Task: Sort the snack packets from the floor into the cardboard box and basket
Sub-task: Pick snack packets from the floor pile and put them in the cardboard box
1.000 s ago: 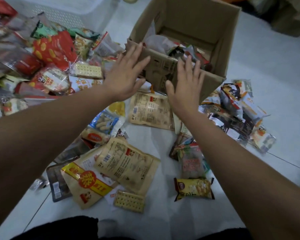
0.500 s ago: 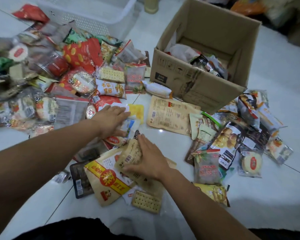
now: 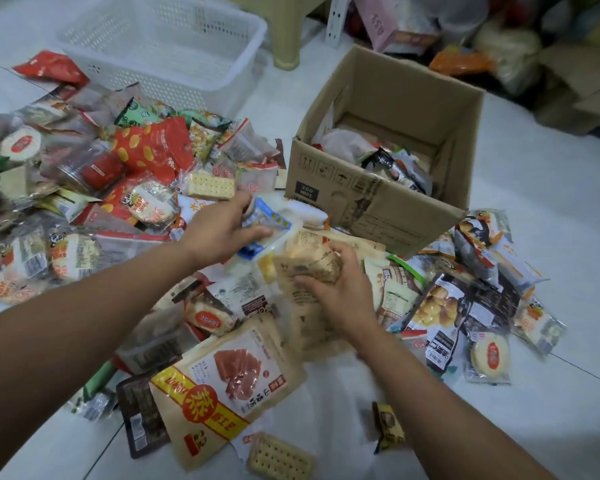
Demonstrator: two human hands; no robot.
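Snack packets lie scattered over the white floor. My left hand grips a blue and white packet just left of the cardboard box. My right hand grips a tan paper packet, lifted above the pile in front of the box. The box stands open at centre right and holds several packets. The white plastic basket stands at the back left, and I see nothing inside it.
A large tan pouch with a red and yellow label lies near me, with a cracker pack below it. A dense heap of packets covers the left. More packets lie right of the box. Clutter and a stool leg stand behind.
Both hands came back from the box to the pile. The left hand picked up the blue packet and the right hand lifted the tan packet; both now move up toward the box.
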